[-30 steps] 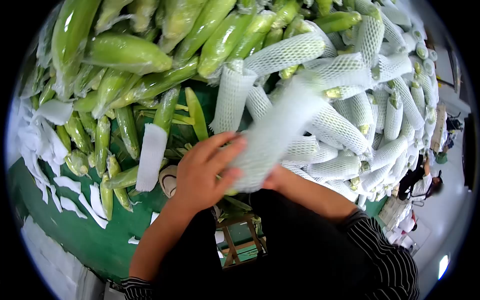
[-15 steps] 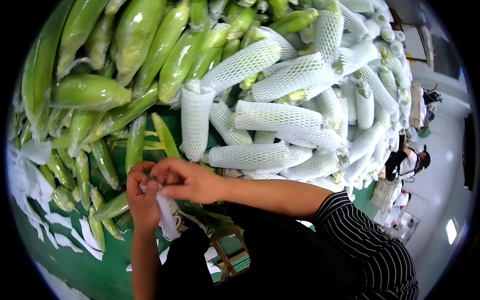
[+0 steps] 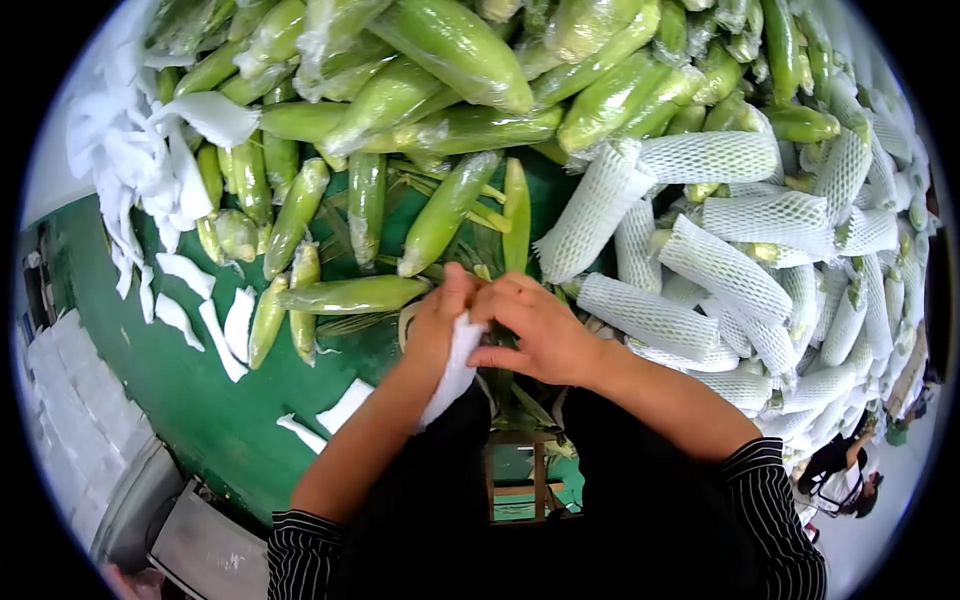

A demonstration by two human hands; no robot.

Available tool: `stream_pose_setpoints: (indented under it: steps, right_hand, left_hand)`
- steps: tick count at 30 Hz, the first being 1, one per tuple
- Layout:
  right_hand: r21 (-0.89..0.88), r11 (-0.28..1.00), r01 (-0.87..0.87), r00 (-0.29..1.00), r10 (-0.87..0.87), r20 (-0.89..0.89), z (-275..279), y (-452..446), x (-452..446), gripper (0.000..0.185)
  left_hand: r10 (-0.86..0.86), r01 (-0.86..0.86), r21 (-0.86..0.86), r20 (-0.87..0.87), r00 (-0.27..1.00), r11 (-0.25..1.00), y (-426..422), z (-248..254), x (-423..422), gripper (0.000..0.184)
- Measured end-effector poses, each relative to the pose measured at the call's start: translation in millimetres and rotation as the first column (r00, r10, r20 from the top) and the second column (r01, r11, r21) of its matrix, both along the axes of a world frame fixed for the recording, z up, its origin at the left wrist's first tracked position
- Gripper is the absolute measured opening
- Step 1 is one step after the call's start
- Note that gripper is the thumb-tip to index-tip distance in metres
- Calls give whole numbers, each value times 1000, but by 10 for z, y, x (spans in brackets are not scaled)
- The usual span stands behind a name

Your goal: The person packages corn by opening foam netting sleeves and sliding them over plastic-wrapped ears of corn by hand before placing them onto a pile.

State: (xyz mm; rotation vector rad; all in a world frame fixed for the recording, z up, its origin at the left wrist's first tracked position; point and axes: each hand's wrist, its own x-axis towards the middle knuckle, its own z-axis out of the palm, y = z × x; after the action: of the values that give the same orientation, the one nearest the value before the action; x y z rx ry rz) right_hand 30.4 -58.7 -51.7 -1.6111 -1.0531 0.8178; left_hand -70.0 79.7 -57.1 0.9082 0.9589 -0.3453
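A narrow white foam sleeve [image 3: 455, 376] hangs down between my hands, low and near my lap. My left hand [image 3: 437, 325] is closed around its upper part. From the other side, my right hand [image 3: 535, 325] meets it with fingers bent and pressed against the sleeve's top end; the fingertips are partly hidden. Just beyond my left hand lies a film-wrapped ear of corn [image 3: 355, 294]. To the right of my right hand is an ear of corn in a white foam net [image 3: 648, 315]. A loose green husk leaf [image 3: 516, 215] stands out behind the hands.
Film-wrapped corn [image 3: 455, 50] is heaped along the back, and netted corn [image 3: 765, 225] fills the right side. Loose foam sleeves [image 3: 130, 150] pile at the left, with several scattered on the green floor [image 3: 200, 400]. A person [image 3: 845, 475] is far right.
The view has swung left and levelled, so the heaps appear shifted right. Both hands stay together at the foam sleeve, and the right fingers now press closer to it.
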Motion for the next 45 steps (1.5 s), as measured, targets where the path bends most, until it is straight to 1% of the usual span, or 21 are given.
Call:
stream_pose_setpoints:
  steps: [2,5,7,9,12,15,17,18,20,21,22,24,26,29,31,37,39,42,43,44,45]
  right_hand:
    - [64,998,6,997,-1,-71,-10,39,-82,30]
    - [195,981,5,999,6,-53,39,12,-89,28]
    - [270,962,27,999,-17,-37,86,-22,-43,26]
    - [333,942,32,995,-63,83,95,-52,25,25]
    - [381,924,33,972,-118,203,119,-25,87,28]
    - [406,914,6,982,-82,170,98,-40,97,31]
    - [226,963,150,954,-80,-289,128,-158,57,31]
    - [112,976,187,859,-107,-500,153,-212,40,32]
    - [80,958,277,365,-27,-931,258,-105,9,23]
    - [65,954,294,70,47,-996,375,-19,26,19]
    - [131,965,228,123,105,-987,503,123,76,20]
    - [-98,958,271,78,-123,-989,587,347,-11,34]
    - [-235,912,335,62,-270,-961,358,462,-60,35]
    - [-302,853,427,-66,-304,-950,-103,460,-217,28]
    - [-381,825,418,-64,-392,-918,-381,440,-379,27]
    - [-314,824,472,-15,-348,-937,-259,196,-19,32]
    - [-361,846,393,-250,-279,-927,-118,109,46,38]
    - [-287,943,166,183,-316,-931,383,111,45,44]
    - [-9,940,341,97,-45,-994,303,124,-38,44]
    - [-145,946,289,173,-200,-964,349,115,-31,40]
    - [-285,927,244,466,-370,-804,302,315,-53,39]
  left_hand:
    - [-1,0,66,22,1000,998,8,35,-3,67]
    - [4,-86,563,145,989,822,291,-315,-229,55]
    - [279,-24,997,1,960,78,933,-582,-526,48]
    - [573,210,976,-138,808,-60,1779,-1052,-1083,43]
    - [296,251,817,-448,844,519,2120,-896,-1300,39]
    - [312,125,880,-291,905,459,1927,-747,-1237,31]
    - [221,-53,958,-11,975,282,1497,-231,-845,13]
    - [92,-187,953,170,981,239,1329,-24,-749,12]
    - [-465,-77,993,109,879,87,1012,379,-547,15]
    - [-582,-24,982,131,802,187,817,527,-430,13]
    - [-683,79,938,186,706,337,568,523,-346,17]
    - [-544,160,761,283,790,629,364,278,-435,27]
    - [-550,204,750,244,799,630,307,54,-424,27]
    - [-719,237,935,27,695,264,327,-115,-488,28]
    - [-776,244,955,-282,564,-170,319,-99,-493,30]
    - [-713,237,825,-563,418,-512,391,-468,-278,27]
    - [-775,132,887,-452,442,-442,494,-187,-143,22]
    - [-845,-7,969,-212,491,-247,660,501,-43,15]
    - [-842,-24,978,-165,515,-206,638,497,-71,16]
    - [-838,-40,987,-111,534,-156,586,440,-122,16]
    - [-832,-57,994,-50,552,-98,528,392,-172,17]
